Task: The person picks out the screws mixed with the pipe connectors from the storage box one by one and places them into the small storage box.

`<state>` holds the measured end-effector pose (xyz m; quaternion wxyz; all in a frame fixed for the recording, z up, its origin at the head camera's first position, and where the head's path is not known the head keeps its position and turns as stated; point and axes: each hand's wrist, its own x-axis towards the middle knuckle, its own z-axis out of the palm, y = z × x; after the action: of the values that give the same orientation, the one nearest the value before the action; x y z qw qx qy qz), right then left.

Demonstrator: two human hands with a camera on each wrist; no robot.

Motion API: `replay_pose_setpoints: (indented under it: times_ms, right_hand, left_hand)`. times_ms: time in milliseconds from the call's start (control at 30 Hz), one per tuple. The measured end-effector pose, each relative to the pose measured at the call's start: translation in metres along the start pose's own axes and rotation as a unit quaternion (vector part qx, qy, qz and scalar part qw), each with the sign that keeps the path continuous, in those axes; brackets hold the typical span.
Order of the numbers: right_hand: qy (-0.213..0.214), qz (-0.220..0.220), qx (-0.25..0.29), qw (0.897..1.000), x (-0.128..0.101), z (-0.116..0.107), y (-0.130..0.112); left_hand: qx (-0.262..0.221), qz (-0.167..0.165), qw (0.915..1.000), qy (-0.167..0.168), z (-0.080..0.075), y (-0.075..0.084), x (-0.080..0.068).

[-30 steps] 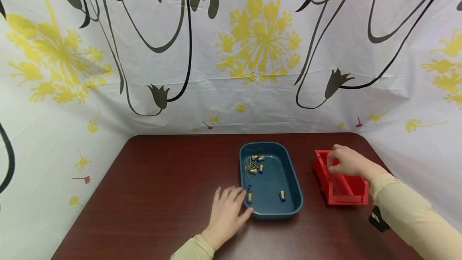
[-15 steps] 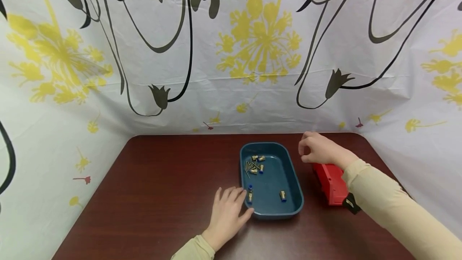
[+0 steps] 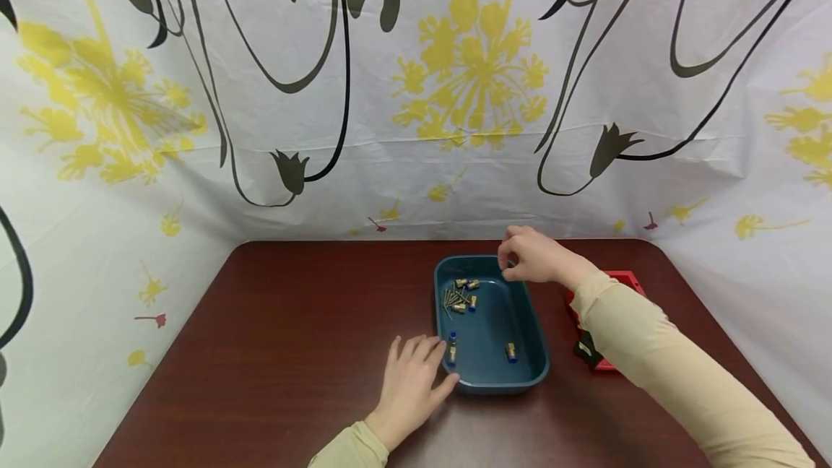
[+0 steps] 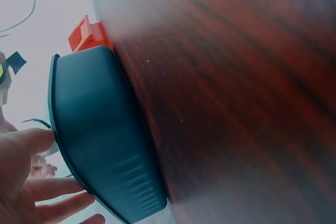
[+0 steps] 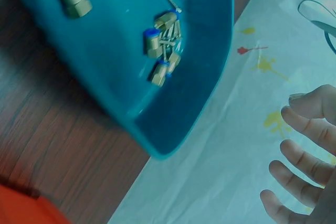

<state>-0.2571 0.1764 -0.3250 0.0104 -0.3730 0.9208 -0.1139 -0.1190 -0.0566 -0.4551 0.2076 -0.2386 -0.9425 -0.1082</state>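
A blue-green tray [image 3: 492,331] holds several brass push-in fittings with blue collars and a small pile of screws [image 3: 451,298]. One fitting [image 3: 511,352] lies alone at the near right, and another fitting [image 3: 453,349] is by the left wall. My left hand [image 3: 409,387] rests its spread fingers on the tray's near-left rim. Over the far-right corner of the tray is my right hand [image 3: 538,257], with thumb and index finger close together and nothing between them. In the right wrist view, its other fingers [image 5: 302,182] are loosely bent.
A red plastic bin [image 3: 625,280] stands right of the tray, mostly covered by my right forearm. The brown table [image 3: 312,323] ends at a patterned white cloth [image 3: 364,165] hanging behind it.
My right hand has moved left from over the red bin to the tray's far-right corner. My left hand stays at the rim, and the tray's contents look the same.
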Motion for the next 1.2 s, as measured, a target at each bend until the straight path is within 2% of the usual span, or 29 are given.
replay_pose_setpoints:
  times_ms: [367,533,1200]
  right_hand:
    - [-0.028,-0.005,0.015,0.999,0.033,0.012,-0.021]
    - [-0.045,0.008,0.011,0.999,0.045,0.022,-0.026]
    - [-0.096,0.055,-0.005,0.994,0.071,0.074,-0.035]
  left_hand:
    - [0.002,-0.001,1.0,-0.001,0.0,0.0,0.001]
    - [0.001,-0.001,1.0,-0.004,0.0,0.0,0.0]
    - [0.008,0.0,1.0,-0.002,-0.001,0.0,0.0]
